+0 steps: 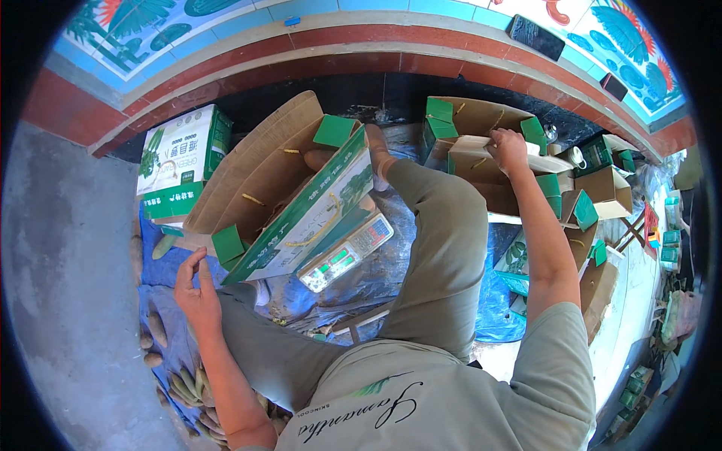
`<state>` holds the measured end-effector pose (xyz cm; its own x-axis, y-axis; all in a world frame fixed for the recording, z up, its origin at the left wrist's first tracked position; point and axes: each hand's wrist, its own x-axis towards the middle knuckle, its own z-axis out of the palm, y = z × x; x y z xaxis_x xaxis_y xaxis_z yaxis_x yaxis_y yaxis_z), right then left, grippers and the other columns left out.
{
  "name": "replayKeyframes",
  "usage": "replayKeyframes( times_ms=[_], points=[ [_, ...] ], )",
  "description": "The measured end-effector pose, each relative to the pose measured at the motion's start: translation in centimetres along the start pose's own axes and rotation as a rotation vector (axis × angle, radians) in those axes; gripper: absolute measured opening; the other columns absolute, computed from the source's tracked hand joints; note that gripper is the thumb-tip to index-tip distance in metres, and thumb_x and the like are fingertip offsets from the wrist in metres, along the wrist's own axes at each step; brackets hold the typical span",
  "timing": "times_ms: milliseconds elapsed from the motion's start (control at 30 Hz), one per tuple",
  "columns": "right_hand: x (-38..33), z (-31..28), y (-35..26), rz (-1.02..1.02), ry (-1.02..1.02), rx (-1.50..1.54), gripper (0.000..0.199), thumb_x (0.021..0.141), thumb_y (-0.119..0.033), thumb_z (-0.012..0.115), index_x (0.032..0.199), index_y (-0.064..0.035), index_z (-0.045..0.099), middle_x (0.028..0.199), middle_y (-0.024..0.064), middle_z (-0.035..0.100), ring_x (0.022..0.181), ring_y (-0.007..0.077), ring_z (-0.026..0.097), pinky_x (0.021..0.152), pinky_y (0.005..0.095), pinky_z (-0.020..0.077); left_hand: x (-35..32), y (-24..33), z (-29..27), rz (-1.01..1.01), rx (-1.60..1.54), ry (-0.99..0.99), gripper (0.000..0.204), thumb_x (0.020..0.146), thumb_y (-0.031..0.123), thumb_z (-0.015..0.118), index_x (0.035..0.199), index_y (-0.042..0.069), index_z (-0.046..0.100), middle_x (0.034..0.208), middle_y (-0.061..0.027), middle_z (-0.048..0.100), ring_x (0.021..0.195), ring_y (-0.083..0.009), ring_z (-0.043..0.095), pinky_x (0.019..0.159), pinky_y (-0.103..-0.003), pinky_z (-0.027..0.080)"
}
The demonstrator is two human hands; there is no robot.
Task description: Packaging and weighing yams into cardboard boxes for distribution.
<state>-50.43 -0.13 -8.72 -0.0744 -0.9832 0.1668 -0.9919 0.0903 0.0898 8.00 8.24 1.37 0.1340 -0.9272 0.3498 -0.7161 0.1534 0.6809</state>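
Observation:
My left hand [198, 293] is raised beside the near-left corner of a large open carton [301, 218], fingers loosely bent and apart, holding nothing. The green-and-white carton has its brown flaps up and yellow cord handles, and stands tilted on a digital scale [350, 252] with green lit displays. Something brownish shows inside, mostly hidden by the walls. At the right, my right hand [511, 152] is closed on the upper edge of another open cardboard box [477, 161], which stands against a further open box [481, 113].
Left of the carton stands a closed green-and-white box [180, 150]. Long green radishes [188, 387] lie on the blue tarp [361, 293] at the lower left. More open boxes [602, 188] crowd the right. A phone [535, 37] rests on the tiled wall ledge.

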Motion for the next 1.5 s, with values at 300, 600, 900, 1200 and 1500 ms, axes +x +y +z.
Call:
replayKeyframes(
  times_ms=[300,600,900,1200,1500],
  points=[
    [3.4,-0.1,0.5,-0.013,-0.499,0.106,0.045,0.061,-0.022,0.071,0.103,-0.0100,0.062,0.091,0.0144,0.064,0.088,0.0329,0.059,0.078,0.0392,0.0472,0.4,0.5,0.5,-0.043,0.046,-0.015,0.015,0.085,0.006,0.052,0.096,0.000,0.062,0.095,-0.0097,0.064,0.083,-0.0164,0.058,0.076,-0.028,0.045],
    [4.8,3.8,1.2,0.020,-0.634,0.148,0.054,0.065,-0.017,0.063,0.117,-0.0125,0.055,0.105,0.0178,0.061,0.097,0.0325,0.058,0.083,0.0370,0.0469,0.6,0.3,0.9,-0.045,0.065,-0.022,0.016,0.085,0.007,0.053,0.095,0.000,0.062,0.094,-0.0098,0.064,0.083,-0.0166,0.058,0.076,-0.027,0.044],
    [6.3,1.0,2.0,0.051,-0.504,0.167,0.051,0.053,-0.025,0.074,0.096,-0.0007,0.063,0.087,0.0192,0.064,0.084,0.0314,0.061,0.076,0.0373,0.0476,0.8,1.0,1.0,-0.046,0.078,-0.033,0.016,0.085,0.009,0.054,0.096,0.001,0.063,0.092,-0.0082,0.064,0.077,-0.0142,0.056,0.068,-0.025,0.043],
    [3.9,3.2,2.5,0.100,-0.743,0.214,0.045,0.059,-0.017,0.069,0.102,-0.0047,0.062,0.087,0.0185,0.064,0.084,0.0323,0.061,0.076,0.0373,0.0476,0.7,1.3,1.3,-0.037,0.066,-0.038,0.016,0.084,0.007,0.053,0.095,-0.001,0.062,0.092,-0.0097,0.064,0.081,-0.0167,0.058,0.074,-0.028,0.044],
    [-0.8,-0.3,1.4,-0.037,-0.275,0.088,0.030,0.071,-0.011,0.059,0.101,-0.0059,0.061,0.095,0.0191,0.061,0.095,0.0354,0.056,0.082,0.0428,0.0444,0.7,1.3,0.3,-0.043,0.107,0.008,0.015,0.080,0.005,0.055,0.092,0.000,0.062,0.090,-0.0123,0.064,0.087,-0.0222,0.061,0.080,-0.031,0.045]
  ],
)
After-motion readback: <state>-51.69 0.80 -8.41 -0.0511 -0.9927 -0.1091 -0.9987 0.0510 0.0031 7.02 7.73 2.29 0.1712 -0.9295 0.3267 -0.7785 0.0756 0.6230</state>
